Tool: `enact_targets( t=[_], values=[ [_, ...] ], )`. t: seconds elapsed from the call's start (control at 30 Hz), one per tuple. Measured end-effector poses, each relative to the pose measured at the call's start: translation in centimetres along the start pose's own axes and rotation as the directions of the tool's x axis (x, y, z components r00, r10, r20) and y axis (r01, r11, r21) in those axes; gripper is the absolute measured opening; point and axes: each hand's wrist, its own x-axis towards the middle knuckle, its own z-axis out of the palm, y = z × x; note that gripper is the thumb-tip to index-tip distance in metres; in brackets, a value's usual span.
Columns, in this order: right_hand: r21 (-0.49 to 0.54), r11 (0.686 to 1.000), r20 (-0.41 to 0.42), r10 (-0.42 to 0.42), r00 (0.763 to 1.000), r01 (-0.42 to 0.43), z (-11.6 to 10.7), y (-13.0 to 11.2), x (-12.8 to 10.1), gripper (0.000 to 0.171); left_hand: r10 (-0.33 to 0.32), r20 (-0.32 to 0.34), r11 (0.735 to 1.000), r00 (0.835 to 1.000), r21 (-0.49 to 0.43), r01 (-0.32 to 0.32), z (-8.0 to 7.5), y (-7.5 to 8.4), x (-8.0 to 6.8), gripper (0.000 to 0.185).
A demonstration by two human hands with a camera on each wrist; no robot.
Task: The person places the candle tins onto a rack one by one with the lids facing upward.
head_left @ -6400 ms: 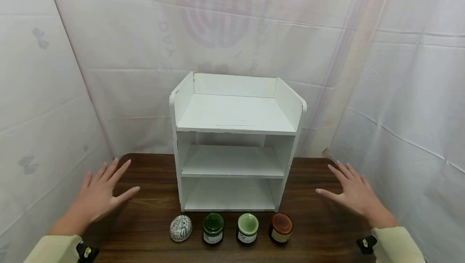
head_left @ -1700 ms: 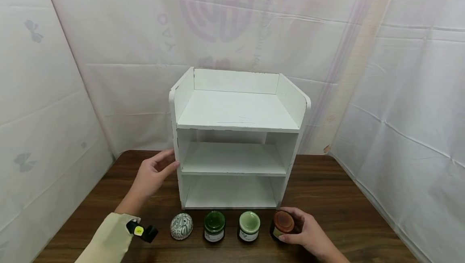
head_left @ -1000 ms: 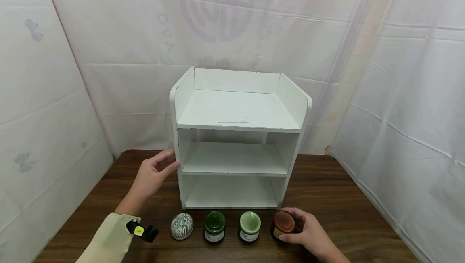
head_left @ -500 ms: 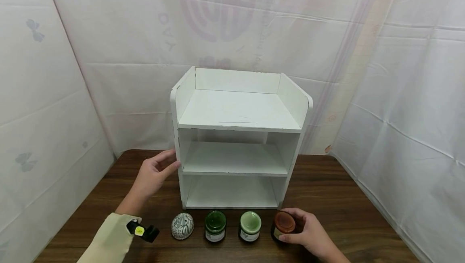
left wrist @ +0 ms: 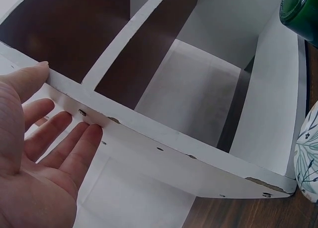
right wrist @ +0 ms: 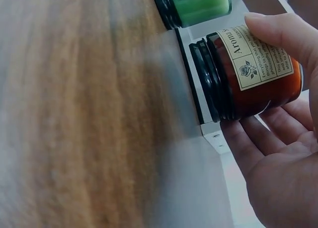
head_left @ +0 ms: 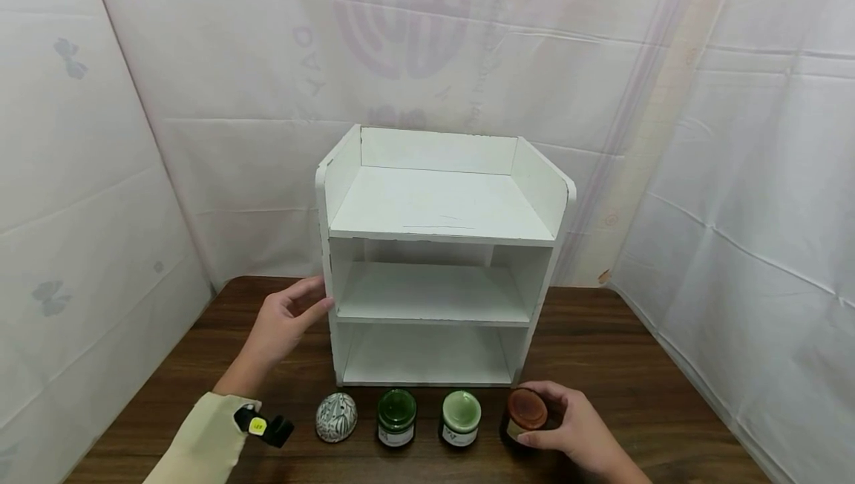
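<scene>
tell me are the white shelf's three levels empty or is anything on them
Empty. The head view shows the white shelf bare on all three levels; the brown jar, in the right hand, stands on the table in front.

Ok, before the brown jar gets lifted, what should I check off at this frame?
1. Right hand grips the brown jar: ok.
2. Jar upright, lid on: ok.
3. Jar off the table: cannot tell.
4. Left hand rests flat on the white shelf side: ok.
5. Shelf levels bare: ok.
6. Light green jar stands apart from the brown jar: ok.
</scene>
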Motion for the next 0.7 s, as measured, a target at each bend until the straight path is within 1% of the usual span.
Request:
enact_targets(
  t=[0.17, 0.4, 0.7],
  values=[
    [-0.009, 1.0, -0.006, -0.01, 1.0, 0.01, -0.2, -0.2, 0.0, 0.061, -0.014, 0.001, 1.0, 1.0, 0.006, 0.014, 0.0, 0.1, -0.1, 0.047],
    [-0.01, 1.0, -0.008, -0.026, 1.0, 0.026, -0.3, -0.8, -0.1, 0.06, -0.017, 0.0, 1.0, 1.0, 0.018, 0.017, 0.0, 0.1, -0.2, 0.047],
    [-0.059, 0.997, -0.057, -0.054, 0.997, 0.051, -0.3, -1.3, 0.2, 0.058, -0.009, 0.006, 1.0, 1.0, 0.02, 0.009, 0.0, 0.1, -0.2, 0.047]
  ],
)
